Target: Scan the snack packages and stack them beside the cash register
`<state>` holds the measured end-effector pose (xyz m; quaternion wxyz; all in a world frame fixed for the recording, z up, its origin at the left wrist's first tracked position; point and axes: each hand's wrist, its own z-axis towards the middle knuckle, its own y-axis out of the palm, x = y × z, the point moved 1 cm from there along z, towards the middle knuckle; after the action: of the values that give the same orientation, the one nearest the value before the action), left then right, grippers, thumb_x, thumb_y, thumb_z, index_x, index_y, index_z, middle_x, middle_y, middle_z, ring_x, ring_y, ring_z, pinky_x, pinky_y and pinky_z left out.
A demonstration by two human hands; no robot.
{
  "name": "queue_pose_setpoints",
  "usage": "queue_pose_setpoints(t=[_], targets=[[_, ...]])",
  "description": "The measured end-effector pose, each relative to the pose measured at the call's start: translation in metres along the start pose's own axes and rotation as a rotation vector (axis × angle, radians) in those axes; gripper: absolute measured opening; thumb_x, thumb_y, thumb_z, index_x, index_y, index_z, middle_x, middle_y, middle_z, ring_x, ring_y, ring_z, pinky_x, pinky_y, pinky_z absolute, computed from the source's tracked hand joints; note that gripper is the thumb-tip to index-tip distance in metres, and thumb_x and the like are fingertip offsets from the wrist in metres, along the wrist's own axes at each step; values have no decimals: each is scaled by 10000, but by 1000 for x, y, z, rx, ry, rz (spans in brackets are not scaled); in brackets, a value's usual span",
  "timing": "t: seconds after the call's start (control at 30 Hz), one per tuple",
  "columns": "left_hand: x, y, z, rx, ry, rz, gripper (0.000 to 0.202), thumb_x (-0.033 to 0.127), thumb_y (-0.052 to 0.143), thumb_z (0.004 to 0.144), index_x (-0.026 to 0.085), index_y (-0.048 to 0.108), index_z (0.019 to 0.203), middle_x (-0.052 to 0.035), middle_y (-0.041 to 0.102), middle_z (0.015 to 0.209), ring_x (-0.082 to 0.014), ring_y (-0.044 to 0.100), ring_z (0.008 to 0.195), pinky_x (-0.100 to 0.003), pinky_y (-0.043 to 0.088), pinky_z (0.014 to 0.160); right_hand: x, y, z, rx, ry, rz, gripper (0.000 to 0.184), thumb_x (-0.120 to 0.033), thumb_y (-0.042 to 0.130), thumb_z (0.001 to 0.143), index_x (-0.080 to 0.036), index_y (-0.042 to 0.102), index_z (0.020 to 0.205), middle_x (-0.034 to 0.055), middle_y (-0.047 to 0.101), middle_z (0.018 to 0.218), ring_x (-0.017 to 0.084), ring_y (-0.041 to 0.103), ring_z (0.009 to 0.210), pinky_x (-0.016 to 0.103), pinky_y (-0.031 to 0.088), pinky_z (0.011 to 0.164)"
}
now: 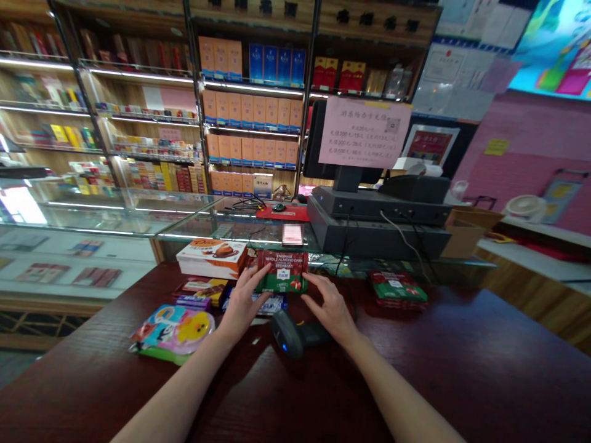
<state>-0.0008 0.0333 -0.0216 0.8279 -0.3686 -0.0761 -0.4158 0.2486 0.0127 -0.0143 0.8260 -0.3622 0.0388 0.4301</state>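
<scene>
A red and green chocolate packet (282,271) stands upright on the dark wooden counter (462,363). My left hand (243,303) grips its left edge with thumb and fingers. Fingers spread, my right hand (329,307) touches the packet's lower right corner. A black barcode scanner (295,334) lies on the counter just in front of both hands. Under and beside my left hand lie a blue and white packet (272,304) and a brown chocolate bar (204,288).
A white and orange box (213,256) sits at the back left. A colourful duck-print pack (173,332) lies front left. Another red and green packet (398,288) lies to the right. A till with monitor (369,209) stands behind. Glass cases and stocked shelves fill the left.
</scene>
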Motion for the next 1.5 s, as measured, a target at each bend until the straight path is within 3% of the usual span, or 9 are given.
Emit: queue_pose_setpoints(t=[0.1, 0.2, 0.33, 0.43, 0.6, 0.87, 0.97, 1.2, 1.5], targets=[[0, -2, 2, -13, 8, -45, 659, 249, 633, 885, 328, 413, 1501, -69, 569, 1357, -233, 544, 1297, -414, 447, 1120, -1, 1, 1, 2, 33, 35, 449, -199, 616, 919, -279, 574, 1358, 70, 676, 1288, 239, 626, 1212, 439, 518, 1040], [0, -4, 3, -11, 38, -15, 679, 237, 620, 886, 327, 377, 1514, -68, 574, 1345, -227, 550, 1279, -447, 397, 1156, -2, 3, 2, -3, 30, 44, 454, -173, 608, 913, -285, 581, 1352, 63, 679, 1289, 234, 633, 1209, 434, 523, 1041], [4, -6, 2, -22, 77, 127, 774, 238, 613, 888, 318, 246, 1565, -71, 576, 1346, -231, 548, 1261, -521, 282, 1208, -1, 1, 1, -5, -1, 41, 472, -152, 601, 912, -278, 566, 1366, 67, 673, 1294, 231, 625, 1219, 437, 522, 1049], [12, -9, 2, -39, 82, 277, 874, 292, 649, 877, 276, 153, 1595, -68, 617, 1215, -250, 571, 1177, -546, 239, 1211, 1, -1, -3, -9, -21, 35, 473, -151, 592, 922, -278, 554, 1376, 72, 665, 1307, 232, 617, 1234, 442, 517, 1060], [26, -15, 5, -41, 120, 468, 937, 376, 665, 869, 220, 107, 1606, -46, 617, 1009, -270, 577, 1037, -536, 262, 1186, 1, -3, -9, 18, -35, -2, 469, -147, 579, 936, -285, 549, 1383, 76, 666, 1303, 238, 620, 1234, 455, 529, 1049], [32, -16, 5, -42, 141, 471, 930, 384, 643, 873, 194, 100, 1604, -64, 619, 1038, -274, 573, 1041, -519, 304, 1154, -4, -13, -6, 42, -192, -66, 548, -108, 522, 965, -294, 463, 1476, 82, 638, 1361, 239, 588, 1287, 469, 503, 1085], [35, -16, 5, -38, 170, 422, 891, 378, 649, 863, 199, 168, 1592, -66, 625, 1088, -273, 568, 1078, -529, 282, 1174, -6, -19, -6, 72, -212, -67, 543, -97, 525, 964, -290, 471, 1468, 84, 646, 1346, 237, 591, 1278, 459, 504, 1073], [45, -22, 7, 7, 221, 263, 439, 345, 604, 929, 244, 534, 1351, -45, 680, 1154, -224, 593, 1111, -524, 247, 1210, -8, -25, -6, 171, -146, -55, 348, -169, 553, 977, -274, 613, 1303, 81, 711, 1197, 241, 659, 1141, 440, 532, 982], [44, -23, 7, 63, 176, 112, 224, 382, 612, 940, 233, 626, 1107, -17, 712, 988, -207, 625, 1001, -477, 391, 1104, -8, -23, -7, 167, -49, -54, 181, -196, 524, 982, -258, 688, 1026, 42, 735, 925, 220, 677, 867, 378, 511, 782]])
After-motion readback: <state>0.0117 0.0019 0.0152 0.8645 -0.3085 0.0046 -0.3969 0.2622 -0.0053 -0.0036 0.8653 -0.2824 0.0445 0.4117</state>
